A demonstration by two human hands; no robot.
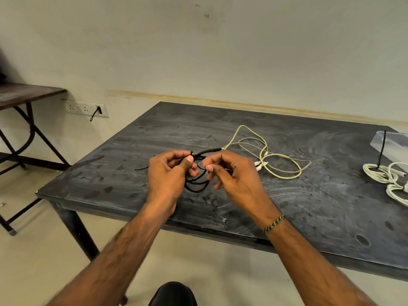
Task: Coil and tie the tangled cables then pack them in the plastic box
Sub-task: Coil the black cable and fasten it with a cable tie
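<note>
A black cable (pixel 196 184) hangs in small loops between my two hands above the dark table (pixel 287 206). My left hand (pixel 170 173) grips the coil, thumb pressed on top. My right hand (pixel 234 173) pinches a strand of the same cable with curled fingers. A loose black end (pixel 141 168) trails to the left on the table. Beyond my right hand a yellow-green cable (pixel 280 171) lies tangled with a grey one (pixel 251 142). The clear plastic box (pixel 390 142) stands at the far right edge.
White coiled cables (pixel 386 175) lie at the right with a black tie (pixel 381 151) standing over them. A second dark table (pixel 22 93) stands at the left. A wall socket strip (pixel 86 108) with a plugged lead sits low on the wall.
</note>
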